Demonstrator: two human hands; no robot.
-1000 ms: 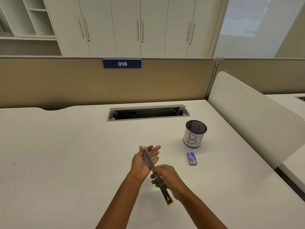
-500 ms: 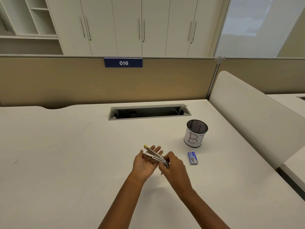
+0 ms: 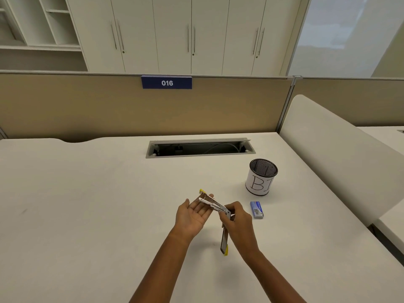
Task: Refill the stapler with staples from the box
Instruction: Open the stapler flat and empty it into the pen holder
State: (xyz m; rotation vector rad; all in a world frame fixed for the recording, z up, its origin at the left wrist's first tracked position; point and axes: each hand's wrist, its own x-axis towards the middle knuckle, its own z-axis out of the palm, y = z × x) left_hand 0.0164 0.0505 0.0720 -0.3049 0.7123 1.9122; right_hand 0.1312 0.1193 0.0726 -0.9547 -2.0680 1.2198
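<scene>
A metal stapler [image 3: 213, 203] with yellow ends is swung open above the white desk. Its upper arm lies across the flat palm of my left hand [image 3: 192, 215], whose fingers are spread. My right hand [image 3: 237, 221] pinches the stapler at its hinge, and the other arm hangs down toward me, ending in a yellow tip. A small blue staple box [image 3: 256, 209] lies closed on the desk just right of my right hand, untouched.
A black mesh pen cup [image 3: 261, 177] wrapped in white paper marked "B" stands behind the box. An open cable slot [image 3: 200, 148] is sunk into the desk [image 3: 87, 204] farther back. A curved white divider [image 3: 341, 154] borders the right side.
The stapler went from stretched out, to folded near my left palm, to open again now with one arm hanging down. My right hand moved up to the hinge.
</scene>
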